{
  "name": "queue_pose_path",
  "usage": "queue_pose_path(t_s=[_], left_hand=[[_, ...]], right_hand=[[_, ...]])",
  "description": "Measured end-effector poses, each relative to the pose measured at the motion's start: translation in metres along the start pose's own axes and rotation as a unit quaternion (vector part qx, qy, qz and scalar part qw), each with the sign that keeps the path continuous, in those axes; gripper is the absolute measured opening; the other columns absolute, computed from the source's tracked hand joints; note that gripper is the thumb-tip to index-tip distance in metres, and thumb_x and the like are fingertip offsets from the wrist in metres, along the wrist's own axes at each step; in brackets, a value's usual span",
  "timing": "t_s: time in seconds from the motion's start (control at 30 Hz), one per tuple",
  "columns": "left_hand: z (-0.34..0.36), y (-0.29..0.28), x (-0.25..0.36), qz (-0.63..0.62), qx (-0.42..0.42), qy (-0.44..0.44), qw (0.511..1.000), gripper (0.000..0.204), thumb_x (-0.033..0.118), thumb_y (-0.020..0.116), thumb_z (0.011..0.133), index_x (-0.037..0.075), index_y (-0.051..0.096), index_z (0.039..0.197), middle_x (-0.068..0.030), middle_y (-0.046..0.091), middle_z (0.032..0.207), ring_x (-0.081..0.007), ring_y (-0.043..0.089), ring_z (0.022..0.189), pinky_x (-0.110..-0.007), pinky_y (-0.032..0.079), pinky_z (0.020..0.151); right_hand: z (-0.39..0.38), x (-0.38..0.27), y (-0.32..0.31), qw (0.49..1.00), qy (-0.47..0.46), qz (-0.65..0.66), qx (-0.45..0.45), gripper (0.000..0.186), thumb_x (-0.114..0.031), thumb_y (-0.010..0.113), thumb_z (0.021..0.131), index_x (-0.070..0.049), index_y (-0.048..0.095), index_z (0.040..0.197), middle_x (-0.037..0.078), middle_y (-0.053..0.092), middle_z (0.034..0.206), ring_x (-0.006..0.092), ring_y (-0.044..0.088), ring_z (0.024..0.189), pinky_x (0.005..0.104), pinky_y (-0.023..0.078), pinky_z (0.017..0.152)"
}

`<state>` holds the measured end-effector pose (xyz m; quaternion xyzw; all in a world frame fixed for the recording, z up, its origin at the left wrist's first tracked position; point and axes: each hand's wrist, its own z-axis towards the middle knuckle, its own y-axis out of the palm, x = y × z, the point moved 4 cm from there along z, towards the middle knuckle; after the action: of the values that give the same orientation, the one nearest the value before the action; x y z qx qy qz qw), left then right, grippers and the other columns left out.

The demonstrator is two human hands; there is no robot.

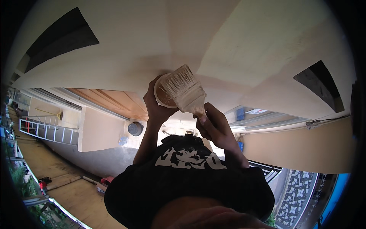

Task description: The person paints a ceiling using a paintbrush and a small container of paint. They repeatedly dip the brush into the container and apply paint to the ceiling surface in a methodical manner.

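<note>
My left hand (153, 107) is wrapped round a pale round tub (159, 98) with a light brown inside. In my right hand (217, 124) is a wide paintbrush (192, 98), gripped by its handle. Its bristles are coated in beige paint, clumped and splayed, with a few stray hairs. The brush head lies across the tub's mouth in this view and hides part of it; whether the two touch I cannot tell. Beyond both hands spreads a cream surface (137, 45), with a paler, greenish area (259, 42) at the upper right.
Dark openings (65, 36) (322, 86) cut the cream surface at both sides. At the left are a metal ladder (57, 129), a low wall (99, 131) and a brown wooden door (108, 101). A dark bucket (135, 129) sits near my left forearm; a patterned panel (297, 194) is at lower right.
</note>
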<state>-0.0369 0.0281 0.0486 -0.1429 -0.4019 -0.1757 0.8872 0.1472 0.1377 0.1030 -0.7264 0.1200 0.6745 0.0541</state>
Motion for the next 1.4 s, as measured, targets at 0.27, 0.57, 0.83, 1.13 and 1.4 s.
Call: queue_pose_path(t_s=[0.27,0.57,0.83,1.13,1.4], left_hand=[[0.023,-0.020,0.003,0.040,0.033,0.014,0.999,0.087,0.022,0.101,0.060,0.002,0.057,0.132,-0.0135,0.074,0.117,-0.0261,0.074,0.106,-0.039,0.061,0.093],[0.035,-0.052,-0.016,0.017,0.032,0.037,0.999,0.088,0.026,0.101,0.057,0.002,0.058,0.130,-0.0126,0.073,0.115,-0.0251,0.074,0.104,-0.039,0.062,0.091],[0.047,-0.066,-0.033,-0.034,-0.027,0.064,0.997,0.085,0.025,0.101,0.055,0.004,0.061,0.127,-0.0091,0.073,0.113,-0.0234,0.073,0.099,-0.037,0.062,0.088],[0.047,-0.069,-0.035,-0.045,-0.035,0.031,0.998,0.085,0.026,0.101,0.054,0.004,0.061,0.126,-0.0087,0.071,0.113,-0.0229,0.072,0.101,-0.037,0.061,0.088],[0.046,-0.069,-0.027,-0.016,-0.053,0.047,0.997,0.086,0.026,0.101,0.054,0.005,0.061,0.128,-0.0089,0.070,0.116,-0.0234,0.070,0.104,-0.038,0.059,0.092]], right_hand=[[0.058,-0.093,0.019,0.946,-0.305,-0.016,0.104,0.022,-0.022,0.049,0.112,0.000,0.049,0.118,0.000,0.051,0.070,0.0030,0.039,0.051,0.0213,0.029,0.044],[0.098,-0.017,0.028,0.968,-0.203,0.094,0.116,0.034,-0.036,0.049,0.113,-0.003,0.052,0.115,-0.003,0.046,0.068,0.0022,0.038,0.052,0.0224,0.030,0.045],[0.053,0.017,0.036,0.973,-0.148,0.124,0.126,0.041,-0.043,0.040,0.114,-0.004,0.051,0.104,-0.006,0.040,0.065,0.0018,0.030,0.049,0.0231,0.025,0.043],[0.098,-0.053,0.028,0.963,-0.230,0.078,0.120,0.044,-0.044,0.037,0.115,-0.007,0.047,0.093,-0.005,0.037,0.064,0.0029,0.028,0.048,0.0231,0.022,0.042],[0.069,0.127,0.045,0.966,-0.095,0.038,0.236,0.042,-0.042,0.037,0.115,-0.008,0.046,0.092,-0.003,0.041,0.063,0.0037,0.032,0.049,0.0242,0.026,0.042]])
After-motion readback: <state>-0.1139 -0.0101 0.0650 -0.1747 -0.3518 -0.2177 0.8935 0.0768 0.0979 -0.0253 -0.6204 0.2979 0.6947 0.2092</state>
